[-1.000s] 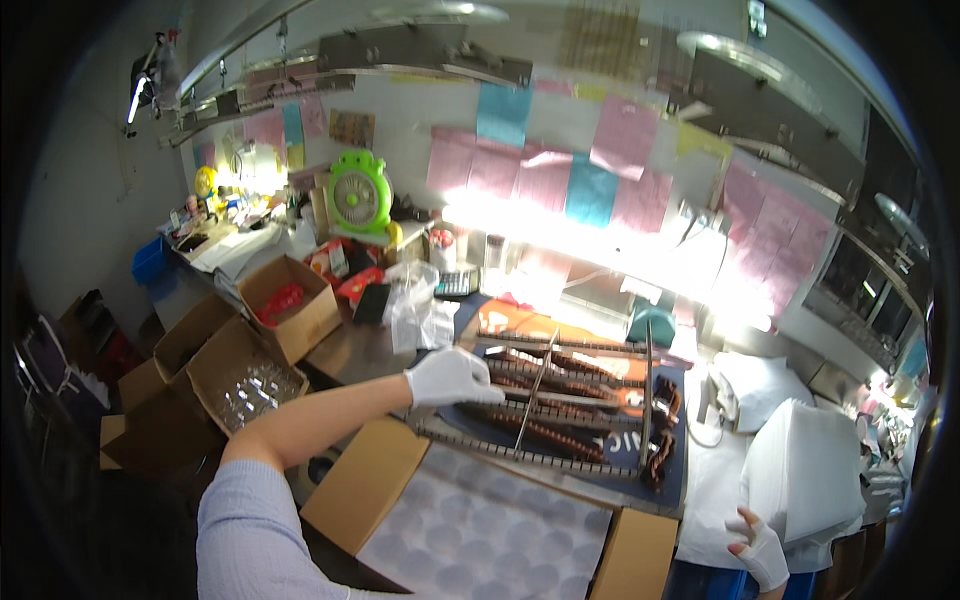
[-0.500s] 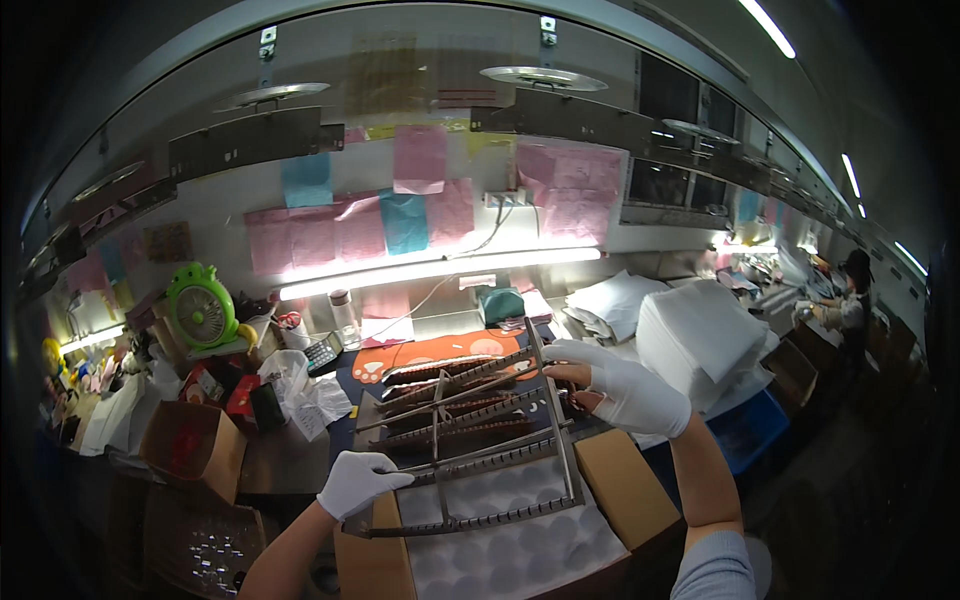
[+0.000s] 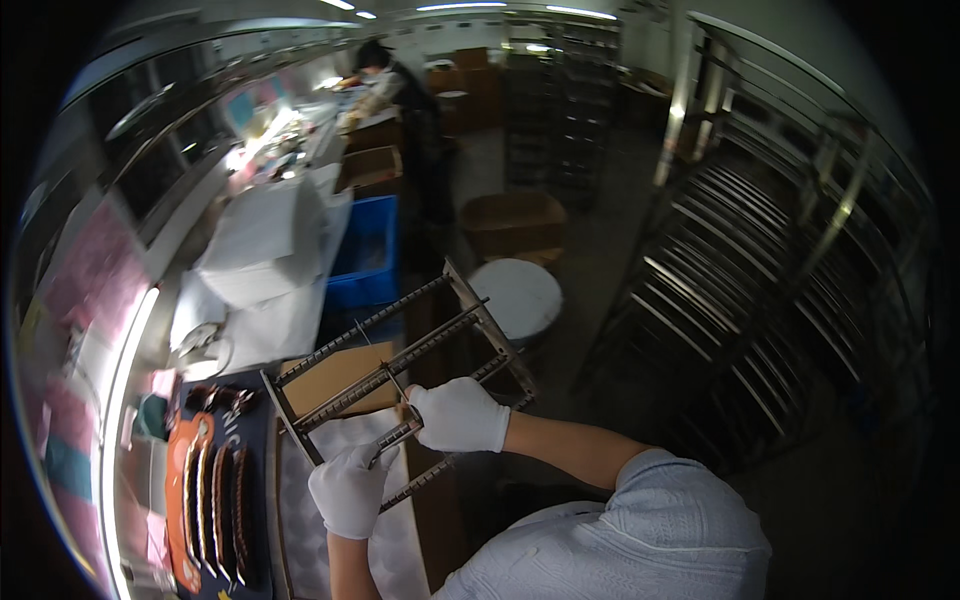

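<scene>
I see my white-gloved left hand (image 3: pixel 348 492) and right hand (image 3: pixel 462 415) gripping a toothed grey metal frame (image 3: pixel 388 371); left of it, a blue-orange mat (image 3: pixel 258 480); right, a tall slatted metal rack (image 3: pixel 685 285).

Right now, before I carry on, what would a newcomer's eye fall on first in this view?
Probably the notched metal frame near the centre, held by the white-gloved left hand and right hand. Next, likely the glowing tube light running down the left side along the wall. The tall slatted metal rack filling much of the dim right side would also stand out.
</scene>
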The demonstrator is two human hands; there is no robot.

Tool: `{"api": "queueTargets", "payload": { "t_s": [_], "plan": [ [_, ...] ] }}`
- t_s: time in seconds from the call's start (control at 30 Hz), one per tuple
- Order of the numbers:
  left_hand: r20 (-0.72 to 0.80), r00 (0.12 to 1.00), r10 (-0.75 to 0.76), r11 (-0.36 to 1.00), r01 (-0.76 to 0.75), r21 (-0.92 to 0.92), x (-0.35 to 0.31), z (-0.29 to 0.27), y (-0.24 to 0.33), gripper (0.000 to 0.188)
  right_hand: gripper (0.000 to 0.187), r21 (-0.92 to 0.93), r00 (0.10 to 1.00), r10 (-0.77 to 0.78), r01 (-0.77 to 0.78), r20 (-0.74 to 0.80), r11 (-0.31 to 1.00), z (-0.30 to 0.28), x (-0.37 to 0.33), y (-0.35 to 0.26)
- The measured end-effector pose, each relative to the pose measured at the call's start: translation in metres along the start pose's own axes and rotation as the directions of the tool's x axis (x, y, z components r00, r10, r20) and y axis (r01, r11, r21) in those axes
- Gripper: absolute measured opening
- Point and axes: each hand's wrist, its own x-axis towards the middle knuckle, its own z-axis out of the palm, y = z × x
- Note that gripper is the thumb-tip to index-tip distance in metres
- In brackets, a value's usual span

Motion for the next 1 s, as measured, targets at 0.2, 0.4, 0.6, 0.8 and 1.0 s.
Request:
{"api": "queueTargets", "payload": {
  "t_s": [0.2, 0.4, 0.6, 0.8, 1.0],
  "plan": [
    [-0.065, 0.97, 0.236, 0.818, -0.234, -0.526, 0.042, 0.02, 0.084, 0.037, 0.027, 0.075, 0.862, 0.487, -0.481, -0.139, 0.873, -0.054, -0.104, 0.074],
    [0.02, 0.96, -0.281, 0.688, 0.215, -0.693, -0.015, 0.073, 0.102, 0.026, 0.023, 0.361, 0.662, 0.679, -0.578, -0.315, 0.731, -0.132, -0.197, 0.162],
    [0.073, 0.942, -0.326, 0.625, 0.273, -0.731, -0.031, 0.107, 0.143, 0.023, 0.027, -0.09, 0.633, 0.534, -0.687, -0.561, 0.721, -0.315, -0.178, 0.153],
    [0.037, 0.938, -0.345, 0.617, 0.256, -0.745, -0.021, 0.127, 0.172, 0.016, 0.042, -0.327, 0.543, 0.518, -0.829, -0.661, 0.453, -0.428, -0.154, 0.173],
    [0.087, 0.921, -0.381, 0.595, 0.316, -0.739, -0.041, 0.141, 0.13, 0.015, 0.046, -0.438, 0.563, 0.565, -0.826, -0.604, 0.354, -0.443, -0.148, 0.155]
  ]
}}
